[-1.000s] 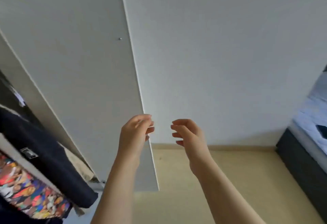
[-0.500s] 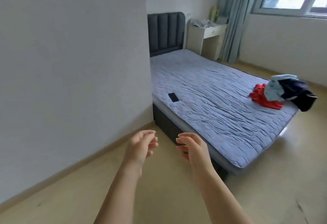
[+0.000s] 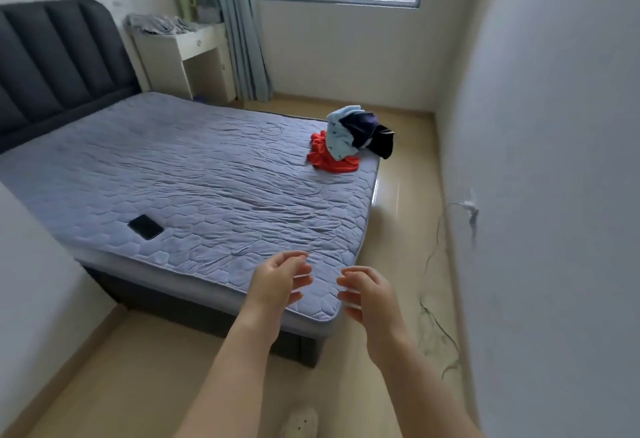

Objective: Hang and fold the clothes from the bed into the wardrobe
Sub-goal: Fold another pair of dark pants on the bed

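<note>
At far left, a dark headboard (image 3: pixel 52 56) backs the bed (image 3: pixel 207 178), w/ a black phone (image 3: pixel 145 226) lying flat near the bed's front-left edge. Left hand (image 3: pixel 280 281) hovers over the bed's near corner, fingers loosely curled, holding nothing. Clothes pile (image 3: pixel 349 141) (red, lt blue, navy) sits on the bed's far-right corner, well apart from both hands. Right hand (image 3: pixel 370 295) hangs near the left one, palms facing, also relaxed & empty.

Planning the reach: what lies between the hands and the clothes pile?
Head view: only bare bed cover between left hand, right hand and the clothes pile; phone lies aside.
</note>
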A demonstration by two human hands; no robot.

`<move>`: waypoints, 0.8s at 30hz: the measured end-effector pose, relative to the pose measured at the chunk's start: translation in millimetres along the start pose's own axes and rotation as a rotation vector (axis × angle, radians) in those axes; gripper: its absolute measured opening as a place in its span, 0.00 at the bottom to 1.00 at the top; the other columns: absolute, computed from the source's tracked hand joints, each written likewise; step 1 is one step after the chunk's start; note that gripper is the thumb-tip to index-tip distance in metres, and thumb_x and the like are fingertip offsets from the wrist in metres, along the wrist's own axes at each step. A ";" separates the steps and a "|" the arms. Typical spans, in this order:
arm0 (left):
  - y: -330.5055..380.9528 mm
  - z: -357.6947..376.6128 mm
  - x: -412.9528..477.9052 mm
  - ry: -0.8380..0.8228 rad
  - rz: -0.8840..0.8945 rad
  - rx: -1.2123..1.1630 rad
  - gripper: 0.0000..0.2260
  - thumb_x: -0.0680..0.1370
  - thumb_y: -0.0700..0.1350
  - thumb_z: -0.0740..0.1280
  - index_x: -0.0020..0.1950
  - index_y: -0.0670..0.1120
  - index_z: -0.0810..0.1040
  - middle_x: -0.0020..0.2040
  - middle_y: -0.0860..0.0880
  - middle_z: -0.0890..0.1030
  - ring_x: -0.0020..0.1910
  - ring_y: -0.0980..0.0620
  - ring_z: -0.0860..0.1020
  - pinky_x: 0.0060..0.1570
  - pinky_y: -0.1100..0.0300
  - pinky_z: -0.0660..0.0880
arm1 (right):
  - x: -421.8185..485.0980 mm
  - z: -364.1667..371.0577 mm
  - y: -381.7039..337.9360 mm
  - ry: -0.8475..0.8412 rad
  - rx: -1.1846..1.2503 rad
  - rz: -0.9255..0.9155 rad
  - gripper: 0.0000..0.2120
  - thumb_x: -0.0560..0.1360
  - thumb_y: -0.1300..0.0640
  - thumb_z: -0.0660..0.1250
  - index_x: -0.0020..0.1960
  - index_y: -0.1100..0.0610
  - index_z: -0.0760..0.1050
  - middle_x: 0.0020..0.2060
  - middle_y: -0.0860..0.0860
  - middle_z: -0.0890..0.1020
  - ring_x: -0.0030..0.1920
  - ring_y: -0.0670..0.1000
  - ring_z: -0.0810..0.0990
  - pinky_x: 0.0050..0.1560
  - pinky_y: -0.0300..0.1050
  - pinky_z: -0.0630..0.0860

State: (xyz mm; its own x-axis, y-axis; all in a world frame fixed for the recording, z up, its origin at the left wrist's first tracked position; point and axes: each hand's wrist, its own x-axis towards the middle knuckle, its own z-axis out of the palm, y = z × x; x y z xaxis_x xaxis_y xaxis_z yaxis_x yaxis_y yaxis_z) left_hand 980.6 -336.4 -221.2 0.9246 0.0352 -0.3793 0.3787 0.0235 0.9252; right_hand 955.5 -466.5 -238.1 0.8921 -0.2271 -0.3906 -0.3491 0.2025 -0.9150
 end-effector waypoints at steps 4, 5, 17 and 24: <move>34.5 27.3 74.7 -0.110 0.015 0.068 0.06 0.79 0.43 0.61 0.46 0.48 0.77 0.43 0.47 0.80 0.42 0.52 0.78 0.44 0.58 0.72 | 66.8 1.4 -29.0 0.089 0.038 0.013 0.07 0.77 0.63 0.59 0.43 0.56 0.75 0.40 0.54 0.79 0.37 0.50 0.75 0.35 0.41 0.69; 43.5 32.8 93.6 -0.124 0.013 0.070 0.06 0.79 0.42 0.61 0.45 0.47 0.77 0.42 0.47 0.80 0.41 0.52 0.78 0.43 0.58 0.71 | 83.7 3.3 -37.7 0.113 0.050 0.022 0.07 0.77 0.63 0.59 0.44 0.57 0.75 0.39 0.54 0.79 0.37 0.50 0.75 0.36 0.41 0.69; 101.3 120.4 252.5 -0.250 -0.028 0.118 0.07 0.78 0.41 0.61 0.43 0.47 0.77 0.39 0.48 0.79 0.37 0.53 0.77 0.37 0.61 0.69 | 233.8 -10.3 -108.3 0.253 0.174 0.071 0.05 0.77 0.62 0.60 0.44 0.58 0.73 0.36 0.52 0.77 0.34 0.49 0.73 0.35 0.41 0.67; 105.7 199.5 345.8 -0.249 -0.073 0.146 0.06 0.78 0.42 0.62 0.44 0.47 0.78 0.40 0.47 0.80 0.39 0.52 0.77 0.38 0.61 0.70 | 341.9 -59.0 -132.8 0.256 0.200 0.116 0.06 0.77 0.62 0.60 0.43 0.58 0.74 0.35 0.52 0.76 0.33 0.49 0.72 0.34 0.40 0.66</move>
State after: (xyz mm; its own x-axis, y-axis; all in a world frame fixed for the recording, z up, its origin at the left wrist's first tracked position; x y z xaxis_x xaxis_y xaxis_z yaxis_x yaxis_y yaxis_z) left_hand 1348.7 -521.0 -252.9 0.8696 -0.2076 -0.4480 0.4299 -0.1278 0.8938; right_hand 1289.9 -627.2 -256.1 0.7400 -0.4180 -0.5270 -0.3585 0.4178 -0.8348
